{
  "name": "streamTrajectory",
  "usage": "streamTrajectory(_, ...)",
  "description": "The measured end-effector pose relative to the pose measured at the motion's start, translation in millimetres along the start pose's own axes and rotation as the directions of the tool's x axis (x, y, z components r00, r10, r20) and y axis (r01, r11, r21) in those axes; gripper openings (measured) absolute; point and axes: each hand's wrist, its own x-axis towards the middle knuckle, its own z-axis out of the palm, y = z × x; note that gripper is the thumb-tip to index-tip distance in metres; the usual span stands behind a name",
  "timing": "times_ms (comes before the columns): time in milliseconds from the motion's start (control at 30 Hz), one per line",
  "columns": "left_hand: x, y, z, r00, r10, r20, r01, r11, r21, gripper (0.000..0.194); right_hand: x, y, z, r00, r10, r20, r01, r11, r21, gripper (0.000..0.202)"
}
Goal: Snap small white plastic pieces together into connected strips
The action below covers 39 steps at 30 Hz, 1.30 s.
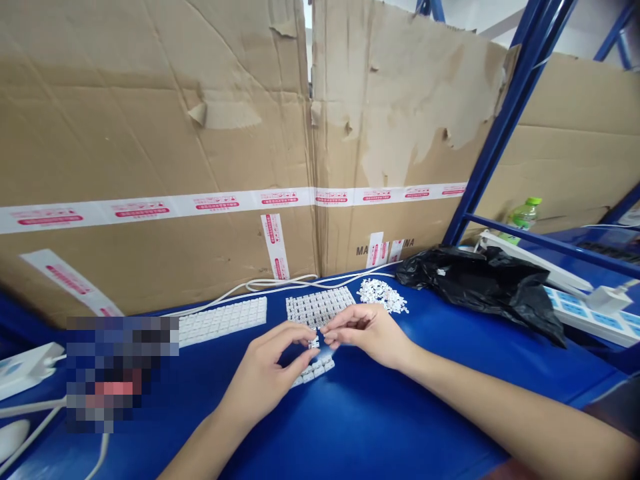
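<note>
My left hand (273,363) pinches a small white part (314,342) between thumb and fingers, over the middle of the blue table. Close beside it on the right, my right hand (367,330) has its fingertips pressed together; what they hold, if anything, is too small to make out. Behind both hands lies a block of white parts in rows (315,305). A shorter row of white pieces (317,369) rests just in front of the fingers, partly hidden by my left hand. To the back right is a loose pile of small white pieces (381,295).
Another white grid of parts (225,319) lies at the left. A black plastic bag (480,283), a power strip (590,313) and a green-capped bottle (523,217) are at the right. White cables (260,283) run along the cardboard (225,147). A pixelated patch covers the left.
</note>
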Motion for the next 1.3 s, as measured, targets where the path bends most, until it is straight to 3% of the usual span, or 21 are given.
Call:
streamTrajectory(267,1,3,-0.1,0.996,-0.084,-0.012,0.084,0.996,-0.017,0.012,-11,7,4,0.993,-0.118,0.028,0.122,0.976,-0.180,0.014)
streamTrajectory(467,1,8,0.1,0.988,-0.150,-0.021,0.149,0.988,-0.027,0.013,-15,-1,4,0.967,-0.247,0.056,0.249,0.885,-0.393,0.010)
streamTrajectory(600,1,8,1.5,0.978,-0.207,0.005,0.206,0.970,-0.127,0.014,-14,-5,3,0.958,-0.277,0.069,0.278,0.845,-0.457,0.010)
streamTrajectory(700,1,7,1.8,0.969,-0.247,0.025,0.248,0.957,-0.151,0.016,-13,-7,1,0.935,-0.338,0.104,0.337,0.758,-0.558,0.014)
streamTrajectory(800,2,7,1.2,0.962,-0.273,0.009,0.272,0.954,-0.125,0.016,-12,-10,-6,0.898,-0.388,0.205,0.415,0.599,-0.684,0.020)
streamTrajectory(933,3,8,0.6,0.955,-0.294,-0.027,0.289,0.950,-0.120,0.017,-9,-13,-18,0.884,-0.329,0.333,0.451,0.408,-0.794,0.019)
streamTrajectory(1300,1,4,1.9,0.965,-0.257,-0.041,0.254,0.964,-0.073,0.022,-3,7,-22,0.886,-0.258,0.387,0.451,0.274,-0.850,0.019)
